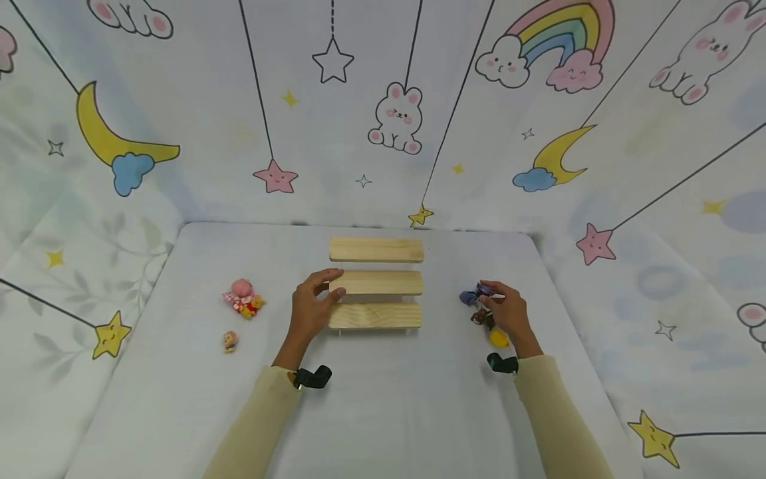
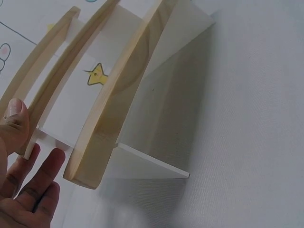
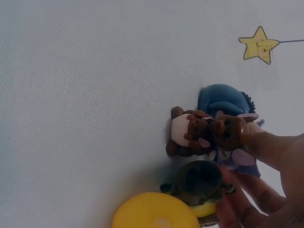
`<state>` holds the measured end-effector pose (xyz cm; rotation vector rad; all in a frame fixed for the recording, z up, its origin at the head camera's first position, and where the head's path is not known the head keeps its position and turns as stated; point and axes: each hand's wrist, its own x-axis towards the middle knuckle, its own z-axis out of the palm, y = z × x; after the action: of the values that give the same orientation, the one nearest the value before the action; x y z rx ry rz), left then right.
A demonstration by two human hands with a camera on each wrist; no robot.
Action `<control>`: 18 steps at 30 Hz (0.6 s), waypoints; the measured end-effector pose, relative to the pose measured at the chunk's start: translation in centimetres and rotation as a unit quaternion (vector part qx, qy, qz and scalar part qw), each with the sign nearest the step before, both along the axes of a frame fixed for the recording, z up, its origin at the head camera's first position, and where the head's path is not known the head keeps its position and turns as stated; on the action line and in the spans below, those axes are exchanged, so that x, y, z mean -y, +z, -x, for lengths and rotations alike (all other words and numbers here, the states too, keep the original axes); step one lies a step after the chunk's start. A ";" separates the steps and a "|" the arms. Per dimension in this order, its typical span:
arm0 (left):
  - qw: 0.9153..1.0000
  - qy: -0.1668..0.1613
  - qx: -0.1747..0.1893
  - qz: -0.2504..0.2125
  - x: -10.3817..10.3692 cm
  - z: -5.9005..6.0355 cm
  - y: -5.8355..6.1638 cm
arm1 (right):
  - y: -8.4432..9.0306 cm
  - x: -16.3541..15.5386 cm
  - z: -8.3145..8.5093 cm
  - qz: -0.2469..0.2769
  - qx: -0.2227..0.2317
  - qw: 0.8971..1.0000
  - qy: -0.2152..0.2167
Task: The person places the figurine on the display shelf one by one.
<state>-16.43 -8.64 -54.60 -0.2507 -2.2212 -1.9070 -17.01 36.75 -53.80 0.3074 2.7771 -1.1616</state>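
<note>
A tiered display stand has pale wooden planks on thin whitish side supports. My left hand grips the left end of its middle plank, thumb on one side and fingers on the other. To the right, my right hand pinches a small purple figurine, which is partly hidden behind a brown figurine in the right wrist view. Close around the fingers are a blue figurine, a dark rounded figurine and a yellow rounded piece.
Left of the stand lie a pink-and-red figurine with a yellow bear and a smaller peach-coloured figurine. A white cloth covers the table. Patterned fabric rises behind and at the sides.
</note>
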 end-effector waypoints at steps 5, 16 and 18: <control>1.000 0.002 0.006 0.004 0.1 0.1 -0.2 | -0.2 0.1 0.3 -0.009 0.002 1.000 0.000; 1.000 0.002 0.005 0.011 0.2 0.2 -0.1 | -0.7 0.5 1.0 -0.027 -0.014 0.999 -0.017; 1.000 -0.001 0.008 0.008 0.1 0.2 -0.1 | -0.8 0.5 1.0 -0.032 -0.021 0.999 -0.024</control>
<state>-16.63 -8.78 -54.68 -0.2398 -2.2470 -1.9000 -18.03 36.24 -54.56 0.3607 2.8629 -1.1027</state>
